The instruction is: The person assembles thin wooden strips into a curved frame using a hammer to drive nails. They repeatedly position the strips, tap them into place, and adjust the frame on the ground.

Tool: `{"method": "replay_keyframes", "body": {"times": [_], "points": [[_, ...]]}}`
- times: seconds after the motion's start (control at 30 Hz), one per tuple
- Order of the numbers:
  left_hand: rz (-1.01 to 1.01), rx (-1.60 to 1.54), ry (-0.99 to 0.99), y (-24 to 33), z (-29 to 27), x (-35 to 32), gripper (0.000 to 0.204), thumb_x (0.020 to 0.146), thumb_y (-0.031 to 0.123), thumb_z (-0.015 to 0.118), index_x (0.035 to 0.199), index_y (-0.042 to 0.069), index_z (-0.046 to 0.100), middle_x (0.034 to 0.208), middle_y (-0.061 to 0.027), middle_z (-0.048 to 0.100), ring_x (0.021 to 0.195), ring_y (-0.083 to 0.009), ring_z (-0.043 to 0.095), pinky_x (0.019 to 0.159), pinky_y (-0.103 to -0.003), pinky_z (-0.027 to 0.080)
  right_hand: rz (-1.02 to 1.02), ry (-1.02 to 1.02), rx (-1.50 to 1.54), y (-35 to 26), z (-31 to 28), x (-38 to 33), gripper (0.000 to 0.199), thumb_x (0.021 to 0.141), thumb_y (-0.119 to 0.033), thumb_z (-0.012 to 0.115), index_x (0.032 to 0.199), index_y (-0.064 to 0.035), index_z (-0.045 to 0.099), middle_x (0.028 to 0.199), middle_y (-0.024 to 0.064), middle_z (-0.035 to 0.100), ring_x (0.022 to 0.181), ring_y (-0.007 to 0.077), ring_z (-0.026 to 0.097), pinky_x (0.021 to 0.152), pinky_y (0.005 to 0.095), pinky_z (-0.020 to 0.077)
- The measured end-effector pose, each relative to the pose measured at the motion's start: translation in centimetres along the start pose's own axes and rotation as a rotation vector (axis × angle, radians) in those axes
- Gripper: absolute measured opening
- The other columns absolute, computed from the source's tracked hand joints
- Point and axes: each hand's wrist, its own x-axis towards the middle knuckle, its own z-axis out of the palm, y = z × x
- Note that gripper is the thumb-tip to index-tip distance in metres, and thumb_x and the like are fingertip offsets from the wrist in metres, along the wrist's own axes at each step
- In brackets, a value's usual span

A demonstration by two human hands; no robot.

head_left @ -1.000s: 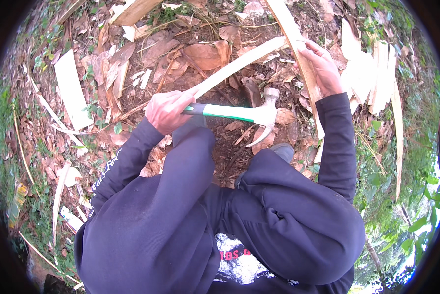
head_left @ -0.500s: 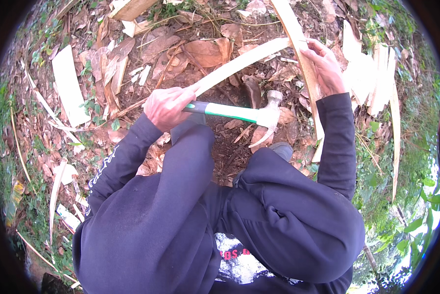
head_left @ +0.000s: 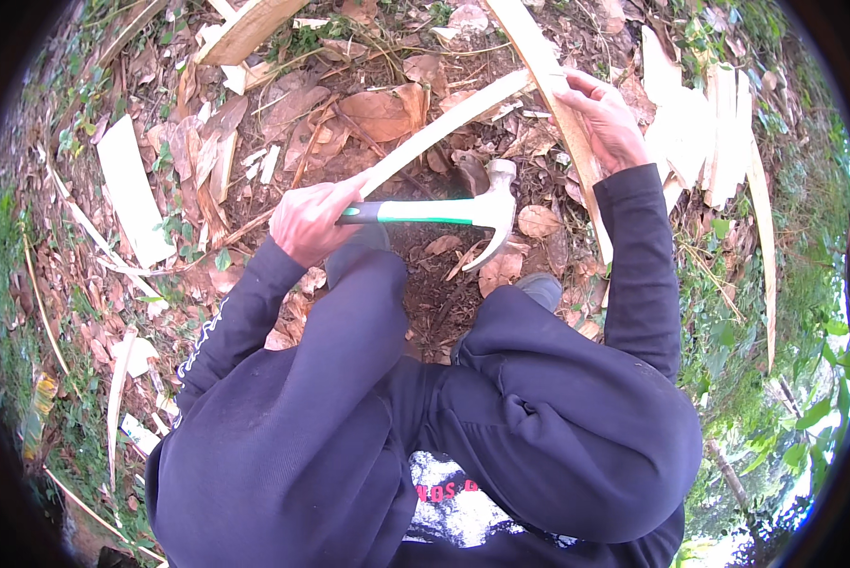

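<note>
Outdoors, on ground littered with dry leaves and pale wood offcuts, the person squats with both knees up in dark trousers. At the far left a flat pale board scrap lies among the leaves, well apart from the hands. Next comes the left hand, fingers wrapped fully round the dark grip end of a claw hammer; its green and white handle runs level to the right, and the steel head hangs with its claw curving down, clear of the soil and not touching any wood. Behind the hammer a long pale slat slants up toward the right. Further right, the right hand is closed loosely on a second long strip of wood, thumb on one side and fingers over the edge, steadying it where it meets the slat. By the look of it, the step in hand is a hammer stroke at the point where the two strips cross, caught with the hammer raised. The next move calls for a controlled swing onto that crossing, keeping the right fingers clear of the head.
</note>
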Motion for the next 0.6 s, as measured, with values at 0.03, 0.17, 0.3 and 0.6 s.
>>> {"method": "replay_keyframes", "body": {"times": [0.03,0.17,0.3,0.6], "points": [[-0.001,0.008,-0.002,0.1,0.0,0.1,0.054,0.073,0.018,0.080,0.124,0.007,0.066,0.080,-0.0060,0.067,0.067,-0.0228,0.066,0.061,-0.033,0.054,-0.001,-0.002,-0.011,-0.2,-0.1,0.0,0.035,0.091,-0.004,0.067,0.125,0.0028,0.063,0.110,0.0098,0.068,0.089,0.0135,0.067,0.075,0.0279,0.0586],[0.023,0.002,-0.026,1.0,-0.7,1.2,0.042,0.074,0.017,0.080,0.111,0.004,0.068,0.089,-0.0059,0.072,0.070,-0.0215,0.068,0.062,-0.032,0.055,-0.005,-0.015,0.030,-0.4,-1.1,0.2,0.033,0.090,-0.005,0.069,0.123,0.0018,0.065,0.107,0.0088,0.069,0.087,0.0123,0.067,0.074,0.0269,0.0578],[0.073,0.038,0.005,1.3,-0.3,1.4,0.048,0.072,0.017,0.079,0.116,0.006,0.063,0.087,-0.0044,0.069,0.072,-0.0224,0.068,0.061,-0.034,0.054,0.000,-0.030,0.007,-0.5,-1.6,0.3,0.036,0.092,-0.008,0.068,0.126,0.0019,0.062,0.111,0.0086,0.068,0.091,0.0139,0.067,0.076,0.0301,0.0594],[0.057,0.050,-0.034,2.0,-0.3,2.8,0.030,0.071,0.016,0.079,0.094,0.006,0.061,0.099,-0.0069,0.072,0.071,-0.0230,0.067,0.060,-0.033,0.053,-0.040,0.068,-0.116,-1.1,-2.1,0.1,0.029,0.091,-0.014,0.072,0.117,0.0000,0.068,0.100,0.0034,0.069,0.082,0.0077,0.064,0.070,0.0233,0.0529]]}}
